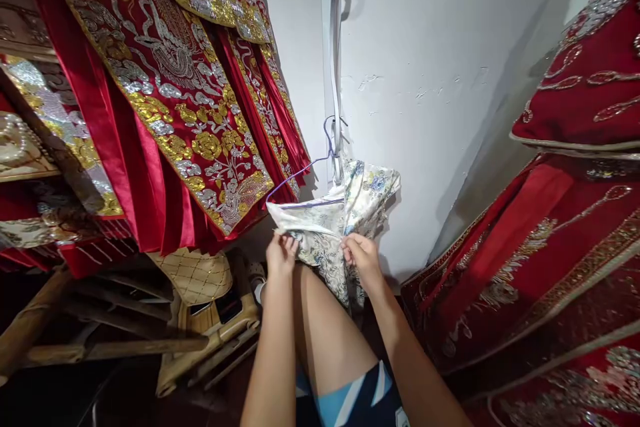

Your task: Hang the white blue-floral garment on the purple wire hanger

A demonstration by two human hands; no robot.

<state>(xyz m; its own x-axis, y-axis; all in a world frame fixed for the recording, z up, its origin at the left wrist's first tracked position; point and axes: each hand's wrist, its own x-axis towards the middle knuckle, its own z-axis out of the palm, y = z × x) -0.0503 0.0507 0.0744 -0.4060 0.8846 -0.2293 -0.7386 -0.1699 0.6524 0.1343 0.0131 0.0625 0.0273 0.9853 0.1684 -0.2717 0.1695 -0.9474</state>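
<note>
A cream garment with a blue and grey floral print point(373, 188) hangs from a purple hanger point(295, 179) in front of the white wall. The hanger's hook point(329, 125) sits by a small fitting on the wall. At the garment's left edge, my left hand point(283, 253) has its fingers closed on the cloth. My right hand point(361, 257) pinches the fabric near the middle, its thumb and fingers together. Between both hands the cloth is drawn into a fold, and its lower part drops down in front of my leg.
Red robes with gold and silver embroidery point(200, 127) hang on the left, and another beaded red garment point(540, 227) on the right. A bamboo chair point(210, 340) stands at lower left with a quilted cream cloth point(195, 273) and a dark phone-like object point(229, 307). White cables point(336, 47) run down the wall.
</note>
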